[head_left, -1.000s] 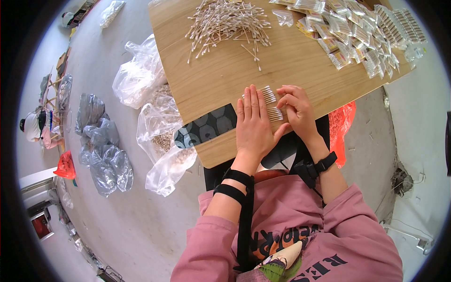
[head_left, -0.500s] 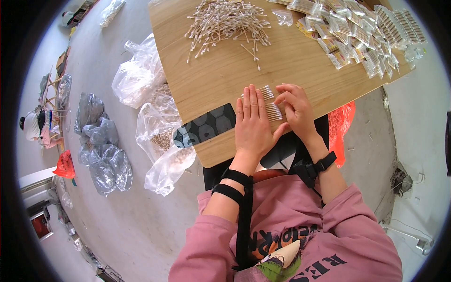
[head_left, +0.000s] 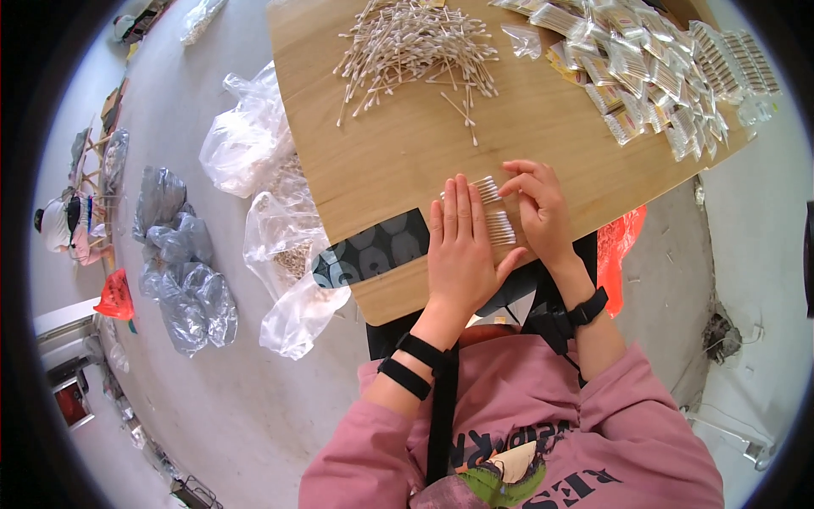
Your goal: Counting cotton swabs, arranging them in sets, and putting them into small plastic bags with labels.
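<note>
A flat row of cotton swabs (head_left: 501,227) lies on the wooden table (head_left: 390,182) near its front edge, their white tips lined up. My left hand (head_left: 462,246) rests flat over the left part of the row, fingers straight and thumb spread, hiding those swabs. At the right end of the row, my right hand (head_left: 543,212) is open, its fingers loosely bent and apart, the fingertips close to the swabs. I see nothing held in it. A large loose heap of cotton swabs (head_left: 415,51) lies farther back on the table.
Many small packs of swabs (head_left: 632,72) are piled at the back right, beside a small clear bag (head_left: 521,41). A dark patterned mat (head_left: 373,248) lies left of my hand. Clear bags (head_left: 284,233) stand off the table's left edge; a red bag (head_left: 619,254) hangs at the right.
The table and both hands sit slightly lower in the picture, as the view has shifted. My left hand stays flat on the swabs; my right fingers remain bent beside them.
</note>
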### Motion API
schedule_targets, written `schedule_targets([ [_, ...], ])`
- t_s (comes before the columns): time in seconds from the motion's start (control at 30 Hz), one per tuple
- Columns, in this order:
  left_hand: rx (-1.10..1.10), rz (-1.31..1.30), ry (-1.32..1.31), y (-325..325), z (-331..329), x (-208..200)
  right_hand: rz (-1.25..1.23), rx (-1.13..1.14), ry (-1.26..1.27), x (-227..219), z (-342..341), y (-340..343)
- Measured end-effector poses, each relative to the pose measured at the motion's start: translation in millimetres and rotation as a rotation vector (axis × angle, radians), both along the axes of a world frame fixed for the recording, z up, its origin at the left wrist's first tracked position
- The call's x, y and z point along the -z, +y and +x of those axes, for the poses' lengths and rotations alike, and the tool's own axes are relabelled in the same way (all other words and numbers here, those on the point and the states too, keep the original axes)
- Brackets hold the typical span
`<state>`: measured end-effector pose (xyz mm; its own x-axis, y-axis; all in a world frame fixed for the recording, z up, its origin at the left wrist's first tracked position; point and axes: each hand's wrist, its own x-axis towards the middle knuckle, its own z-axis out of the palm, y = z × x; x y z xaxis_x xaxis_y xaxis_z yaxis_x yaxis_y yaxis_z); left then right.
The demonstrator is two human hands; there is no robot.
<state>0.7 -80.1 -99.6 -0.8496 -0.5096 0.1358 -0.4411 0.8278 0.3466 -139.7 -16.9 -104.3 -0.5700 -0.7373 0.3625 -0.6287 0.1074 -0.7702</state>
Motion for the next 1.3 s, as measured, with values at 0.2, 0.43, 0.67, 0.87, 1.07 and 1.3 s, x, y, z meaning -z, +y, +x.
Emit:
schedule_targets([
  [0.2,-0.007,0.011,-0.016,0,0,-2,0.028,0.009,0.048,-3,1,-2],
  [0.43,-0.002,0.028,-0.031,-1,-1,-3,0.013,0.000,-0.011,-4,0,-1],
  [0.67,0.001,0.040,-0.018,-1,-2,-5,0.009,0.009,0.042,-2,-1,-1],
  [0.87,0.008,0.027,-0.056,-1,1,-2,0.059,0.014,0.069,-10,5,-11],
  [1.07,0.001,0.075,-0.003,3,1,-8,0.148,0.043,0.318,-11,-16,-29],
  [1.3,-0.139,0.318,0.122,12,29,-33,0.179,0.141,0.303,-11,9,-18],
])
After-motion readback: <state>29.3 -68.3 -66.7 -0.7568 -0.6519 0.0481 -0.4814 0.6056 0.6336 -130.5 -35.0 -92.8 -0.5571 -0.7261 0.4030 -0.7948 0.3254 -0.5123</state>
